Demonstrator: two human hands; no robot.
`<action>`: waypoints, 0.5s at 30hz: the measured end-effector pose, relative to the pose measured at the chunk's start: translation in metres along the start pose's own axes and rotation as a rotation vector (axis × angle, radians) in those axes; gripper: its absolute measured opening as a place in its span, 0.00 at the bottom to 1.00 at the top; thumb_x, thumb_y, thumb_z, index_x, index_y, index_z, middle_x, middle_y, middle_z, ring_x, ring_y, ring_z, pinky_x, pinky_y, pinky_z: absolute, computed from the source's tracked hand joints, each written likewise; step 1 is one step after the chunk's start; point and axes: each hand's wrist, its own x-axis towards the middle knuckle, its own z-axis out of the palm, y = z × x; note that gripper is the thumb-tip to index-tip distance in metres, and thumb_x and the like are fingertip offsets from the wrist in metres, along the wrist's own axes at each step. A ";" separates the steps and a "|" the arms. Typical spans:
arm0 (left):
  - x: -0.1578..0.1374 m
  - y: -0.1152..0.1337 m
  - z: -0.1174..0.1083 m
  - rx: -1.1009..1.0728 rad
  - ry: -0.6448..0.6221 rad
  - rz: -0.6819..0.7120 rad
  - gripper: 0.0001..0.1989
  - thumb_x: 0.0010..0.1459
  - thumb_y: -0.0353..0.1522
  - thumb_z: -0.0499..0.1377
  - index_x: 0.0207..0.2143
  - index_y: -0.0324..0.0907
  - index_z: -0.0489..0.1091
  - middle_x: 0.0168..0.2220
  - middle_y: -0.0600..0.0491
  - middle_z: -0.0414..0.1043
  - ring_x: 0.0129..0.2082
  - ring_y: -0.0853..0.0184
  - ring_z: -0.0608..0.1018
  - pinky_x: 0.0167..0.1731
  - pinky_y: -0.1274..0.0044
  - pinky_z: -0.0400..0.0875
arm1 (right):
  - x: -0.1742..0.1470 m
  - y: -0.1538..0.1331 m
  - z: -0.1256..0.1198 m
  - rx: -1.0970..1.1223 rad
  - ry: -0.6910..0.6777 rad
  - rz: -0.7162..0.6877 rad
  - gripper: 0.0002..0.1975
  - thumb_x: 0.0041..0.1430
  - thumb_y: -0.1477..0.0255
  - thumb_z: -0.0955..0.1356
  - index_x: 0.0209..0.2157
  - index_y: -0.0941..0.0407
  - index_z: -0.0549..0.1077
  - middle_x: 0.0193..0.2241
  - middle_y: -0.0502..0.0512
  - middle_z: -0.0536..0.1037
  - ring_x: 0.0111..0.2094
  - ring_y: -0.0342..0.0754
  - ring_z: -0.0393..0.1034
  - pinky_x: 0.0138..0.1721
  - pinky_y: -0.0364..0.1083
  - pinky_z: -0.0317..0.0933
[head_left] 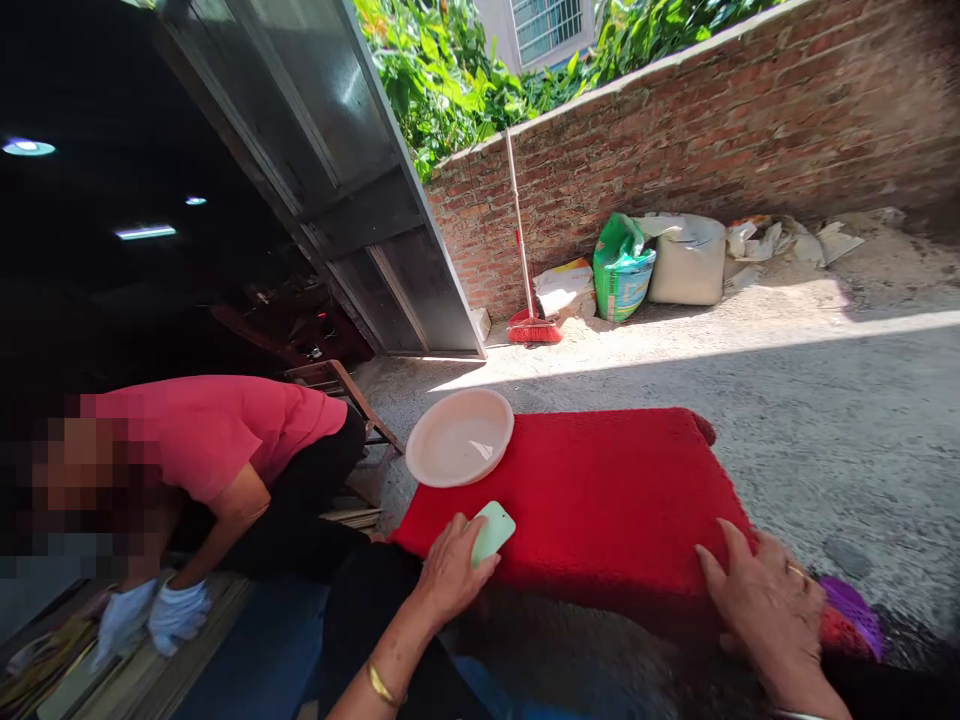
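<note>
My left hand (452,572) is closed around a flat, pale green piece with rounded corners (493,532); its kind is not clear. The hand is over the near left part of a red fleecy cloth (600,495), spread over a low, table-like support. At the cloth's right near corner is my right hand (776,600), fingers apart and holding nothing that shows, its fingertips at the cloth's edge. A pale pink basin (459,440) stands at the far left corner of the cloth, with a bright reflection inside.
At left, a person in a pink shirt (217,425) bends over strips, wearing white gloves (178,612). Behind are a wooden chair (349,395) and a metal door (360,210). A red broom (534,330) and sacks (622,268) stand by the brick wall (750,120).
</note>
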 end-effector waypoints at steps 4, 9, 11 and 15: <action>-0.007 0.067 0.007 -0.011 -0.139 0.537 0.18 0.57 0.41 0.63 0.49 0.48 0.68 0.49 0.50 0.68 0.49 0.59 0.71 0.53 0.67 0.65 | -0.023 -0.042 -0.006 0.595 -0.415 -0.208 0.28 0.61 0.51 0.64 0.54 0.55 0.73 0.54 0.65 0.73 0.56 0.62 0.68 0.57 0.60 0.63; -0.002 0.092 0.015 -0.080 -0.309 0.757 0.21 0.54 0.48 0.66 0.44 0.48 0.70 0.47 0.52 0.69 0.47 0.60 0.73 0.51 0.69 0.68 | -0.064 -0.076 0.009 0.930 -0.920 -0.332 0.51 0.43 0.45 0.76 0.64 0.56 0.65 0.61 0.66 0.69 0.62 0.63 0.62 0.63 0.57 0.57; 0.001 0.089 0.018 -0.142 -0.346 0.753 0.22 0.51 0.48 0.68 0.44 0.47 0.70 0.47 0.52 0.70 0.47 0.61 0.74 0.50 0.70 0.69 | -0.072 -0.079 0.016 0.815 -0.968 -0.342 0.53 0.40 0.53 0.79 0.66 0.56 0.63 0.63 0.66 0.67 0.63 0.65 0.60 0.65 0.59 0.54; 0.002 0.087 0.016 -0.262 -0.393 0.748 0.22 0.50 0.41 0.70 0.46 0.47 0.72 0.50 0.51 0.72 0.51 0.60 0.74 0.53 0.69 0.69 | -0.070 -0.077 0.013 0.665 -0.947 -0.433 0.45 0.43 0.71 0.72 0.66 0.55 0.63 0.60 0.63 0.70 0.59 0.60 0.66 0.61 0.55 0.60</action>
